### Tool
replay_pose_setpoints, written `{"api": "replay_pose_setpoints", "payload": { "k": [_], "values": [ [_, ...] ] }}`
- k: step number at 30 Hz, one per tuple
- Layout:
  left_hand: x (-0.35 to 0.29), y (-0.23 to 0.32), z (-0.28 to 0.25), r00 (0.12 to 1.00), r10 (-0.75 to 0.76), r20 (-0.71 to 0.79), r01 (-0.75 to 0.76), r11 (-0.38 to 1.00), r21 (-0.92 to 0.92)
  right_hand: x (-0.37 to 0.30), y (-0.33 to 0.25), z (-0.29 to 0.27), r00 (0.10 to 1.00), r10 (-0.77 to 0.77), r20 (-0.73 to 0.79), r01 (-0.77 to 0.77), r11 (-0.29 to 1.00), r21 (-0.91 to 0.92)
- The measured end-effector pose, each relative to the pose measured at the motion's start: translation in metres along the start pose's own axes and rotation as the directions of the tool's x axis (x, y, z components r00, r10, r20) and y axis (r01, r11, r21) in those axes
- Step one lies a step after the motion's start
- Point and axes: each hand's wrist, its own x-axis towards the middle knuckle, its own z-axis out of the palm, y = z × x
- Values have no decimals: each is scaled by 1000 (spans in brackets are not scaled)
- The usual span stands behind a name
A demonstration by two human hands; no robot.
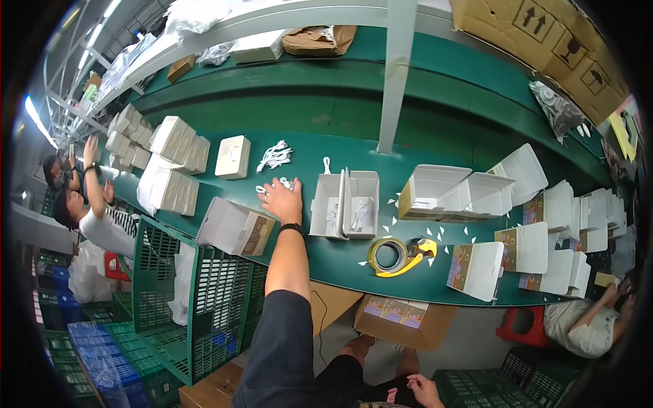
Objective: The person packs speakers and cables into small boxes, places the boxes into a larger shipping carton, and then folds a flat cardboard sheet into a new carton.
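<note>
Head view, hidden: the left hand (282,201) partly covers white cables (261,190); the lower edge cuts off part of the right hand (426,391).
Left hand: palm down, fingers spread; whether they pinch a cable, I cannot tell.
Right hand: near the lap, grip unclear.
Cables: at the left fingertips; another bundle (275,156) nearer the green workbench's (326,268) back edge.

Shows three handling signs (567,53) on the large brown carton (547,49) at upper right, from left to right: two upward arrows (534,19), a goblet (570,49), and an umbrella (596,77). Carries print too small to read on purple-and-orange boxes (395,312) inside the floor carton (394,333).
</note>
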Motion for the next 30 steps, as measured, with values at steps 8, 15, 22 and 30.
{"api": "replay_pose_setpoints", "payload": {
  "k": [8,15,22,30],
  "values": [
    [-2,-15,13,936,333,-113,-341,938,-62,-5,-18,2,993,93,-72,-93,996,0],
    [6,50,-71,795,516,-319,-584,794,-170,-23,9,-28,997,20,-75,-27,995,-91],
    [-110,89,-334,552,60,-832,-815,251,-523,-19,42,-119,996,-86,-10,85,995,-44],
    [-585,311,-380,145,955,-257,-49,-253,-966,-21,212,-247,942,-49,-332,80,993,82]
  ]
}}
